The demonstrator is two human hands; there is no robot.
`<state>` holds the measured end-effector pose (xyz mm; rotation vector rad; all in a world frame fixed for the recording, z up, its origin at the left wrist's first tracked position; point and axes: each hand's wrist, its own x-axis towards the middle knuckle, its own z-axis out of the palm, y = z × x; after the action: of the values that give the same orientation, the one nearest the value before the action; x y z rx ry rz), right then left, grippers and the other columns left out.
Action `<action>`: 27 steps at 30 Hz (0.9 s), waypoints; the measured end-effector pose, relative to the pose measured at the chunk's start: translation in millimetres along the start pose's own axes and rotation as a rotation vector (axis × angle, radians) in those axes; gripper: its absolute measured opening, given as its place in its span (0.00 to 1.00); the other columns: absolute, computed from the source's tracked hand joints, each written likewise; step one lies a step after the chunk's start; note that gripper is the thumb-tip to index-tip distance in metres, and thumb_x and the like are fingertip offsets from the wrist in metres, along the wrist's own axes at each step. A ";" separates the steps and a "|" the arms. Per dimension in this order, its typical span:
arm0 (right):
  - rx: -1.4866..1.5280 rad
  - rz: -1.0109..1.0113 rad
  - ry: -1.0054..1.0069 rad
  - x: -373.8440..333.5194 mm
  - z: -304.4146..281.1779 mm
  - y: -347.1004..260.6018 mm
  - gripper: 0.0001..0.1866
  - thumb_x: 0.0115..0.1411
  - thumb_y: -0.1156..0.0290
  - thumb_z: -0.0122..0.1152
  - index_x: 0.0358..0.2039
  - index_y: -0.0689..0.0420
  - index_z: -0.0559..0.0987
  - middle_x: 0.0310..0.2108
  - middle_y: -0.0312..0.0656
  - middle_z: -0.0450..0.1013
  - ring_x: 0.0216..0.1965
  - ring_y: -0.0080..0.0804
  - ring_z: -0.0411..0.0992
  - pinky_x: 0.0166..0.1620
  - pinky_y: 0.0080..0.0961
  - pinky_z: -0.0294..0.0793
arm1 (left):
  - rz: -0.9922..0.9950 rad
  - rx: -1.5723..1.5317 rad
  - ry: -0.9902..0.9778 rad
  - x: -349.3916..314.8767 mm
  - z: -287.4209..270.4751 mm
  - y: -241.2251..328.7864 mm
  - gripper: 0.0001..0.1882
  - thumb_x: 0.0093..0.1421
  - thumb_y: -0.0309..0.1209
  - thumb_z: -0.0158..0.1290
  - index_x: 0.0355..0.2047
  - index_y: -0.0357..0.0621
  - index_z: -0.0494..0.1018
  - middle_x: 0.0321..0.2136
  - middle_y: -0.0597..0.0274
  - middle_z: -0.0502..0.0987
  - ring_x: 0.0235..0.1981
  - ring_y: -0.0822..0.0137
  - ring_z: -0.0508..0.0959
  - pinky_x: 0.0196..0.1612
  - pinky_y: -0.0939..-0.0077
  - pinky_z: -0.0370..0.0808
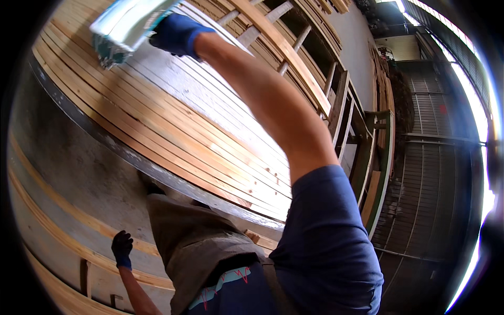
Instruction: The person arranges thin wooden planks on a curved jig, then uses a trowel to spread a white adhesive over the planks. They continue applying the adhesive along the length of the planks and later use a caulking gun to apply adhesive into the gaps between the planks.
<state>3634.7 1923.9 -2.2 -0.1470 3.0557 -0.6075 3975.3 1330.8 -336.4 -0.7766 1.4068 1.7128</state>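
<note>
Nearest the camera is the person's own body: a blue sleeve [328,247] and a grey-brown apron [194,247]. Low at the left, the left hand [122,248], in a dark glove, hangs by the hip with fingers curled loosely; it holds nothing and touches nothing, just beside a pale wooden board [58,231] that runs along the concrete floor [68,163].

Beyond the apron, a metal-edged work table [131,155] carries a wide bed of wooden slats [173,121] laid side by side, too many to count, part pale with a whitish coat and part bare orange-brown.

Farther up, the right arm stretches across the slats. The right hand [176,32], in a blue glove, is closed around the end of one flat, pale teal-and-white block [123,26], whose lower face lies close on the slats at the table's far left; the fingers' exact wrap is hidden.

Behind stands an open wooden frame [310,58], then a corrugated metal wall [436,157] with one bright strip of daylight along it.
</note>
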 end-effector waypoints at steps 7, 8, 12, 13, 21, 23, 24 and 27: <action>1.135 0.436 -0.098 -314.0 -48.0 87.3 0.19 0.65 0.64 0.49 0.53 0.60 0.66 0.49 0.47 0.68 0.51 0.34 0.68 0.56 0.31 0.68 | -0.297 -0.036 0.037 -58.7 34.5 -57.9 0.08 0.61 0.31 0.48 0.39 0.48 0.72 0.21 0.63 0.75 0.13 0.72 0.70 0.13 0.85 0.58; 1.538 0.640 0.036 -368.7 -52.4 107.7 0.21 0.66 0.63 0.46 0.56 0.59 0.64 0.53 0.46 0.66 0.53 0.34 0.66 0.59 0.30 0.66 | -0.313 -0.037 -0.009 -62.4 39.4 -71.1 0.07 0.61 0.31 0.48 0.38 0.48 0.72 0.21 0.63 0.75 0.13 0.71 0.70 0.13 0.85 0.58; 1.389 0.887 0.293 -599.6 -65.0 164.0 0.18 0.67 0.67 0.43 0.56 0.57 0.65 0.49 0.41 0.69 0.49 0.30 0.69 0.55 0.31 0.69 | -0.360 0.026 -0.112 -67.0 74.7 -111.0 0.07 0.62 0.33 0.46 0.36 0.50 0.73 0.21 0.63 0.75 0.14 0.70 0.72 0.13 0.83 0.60; 1.278 0.852 0.265 -648.2 -66.6 173.3 0.18 0.67 0.68 0.43 0.56 0.56 0.66 0.49 0.40 0.69 0.48 0.29 0.69 0.54 0.31 0.69 | -0.367 0.051 -0.137 -67.5 85.8 -114.0 0.07 0.62 0.33 0.46 0.36 0.49 0.73 0.21 0.62 0.75 0.15 0.70 0.72 0.13 0.82 0.60; -0.066 0.683 0.149 -709.5 -137.4 167.4 0.08 0.50 0.66 0.60 0.26 0.58 0.76 0.24 0.51 0.75 0.30 0.52 0.74 0.31 0.36 0.73 | -0.183 0.179 -0.105 -111.8 148.7 -81.7 0.05 0.60 0.32 0.50 0.35 0.47 0.73 0.21 0.64 0.74 0.15 0.72 0.70 0.15 0.83 0.60; -0.183 0.740 0.190 -706.1 -152.2 194.5 0.09 0.49 0.67 0.60 0.29 0.58 0.78 0.25 0.51 0.76 0.30 0.51 0.75 0.32 0.37 0.73 | -0.310 0.095 -0.082 -101.6 117.5 -100.9 0.04 0.60 0.34 0.49 0.32 0.50 0.72 0.19 0.66 0.72 0.13 0.74 0.68 0.14 0.85 0.57; -0.238 0.753 0.181 -695.2 -156.2 195.9 0.09 0.50 0.65 0.59 0.28 0.57 0.78 0.24 0.51 0.76 0.30 0.51 0.75 0.31 0.38 0.73 | -0.363 0.076 -0.040 -105.3 107.8 -104.0 0.04 0.60 0.34 0.49 0.32 0.51 0.72 0.18 0.67 0.71 0.13 0.74 0.67 0.14 0.85 0.56; -0.585 0.710 0.035 -680.9 -131.7 214.5 0.12 0.53 0.61 0.56 0.30 0.54 0.79 0.22 0.51 0.75 0.29 0.52 0.75 0.31 0.43 0.74 | -0.330 0.206 0.090 -128.2 127.9 -92.3 0.07 0.60 0.38 0.48 0.28 0.52 0.70 0.14 0.70 0.64 0.11 0.74 0.62 0.13 0.82 0.53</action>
<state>4288.2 2237.2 40.0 0.8951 2.8955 0.3206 4122.5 1441.0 -250.0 -0.9214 1.3997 1.2739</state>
